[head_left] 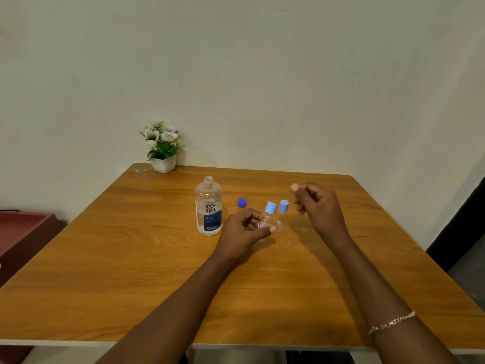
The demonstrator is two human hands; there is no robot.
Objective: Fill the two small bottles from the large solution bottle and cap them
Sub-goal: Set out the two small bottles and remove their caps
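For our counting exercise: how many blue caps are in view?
3. A dark blue cap lies loose on the table right of the large solution bottle. One light blue cap tops the small bottle the left hand holds; another tops the second small bottle beside it.

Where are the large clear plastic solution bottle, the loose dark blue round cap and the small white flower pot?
large solution bottle [209, 208]: head view, on its label.
dark blue cap [242, 202]: head view, on its side.
white flower pot [163, 164]: head view, front wall.
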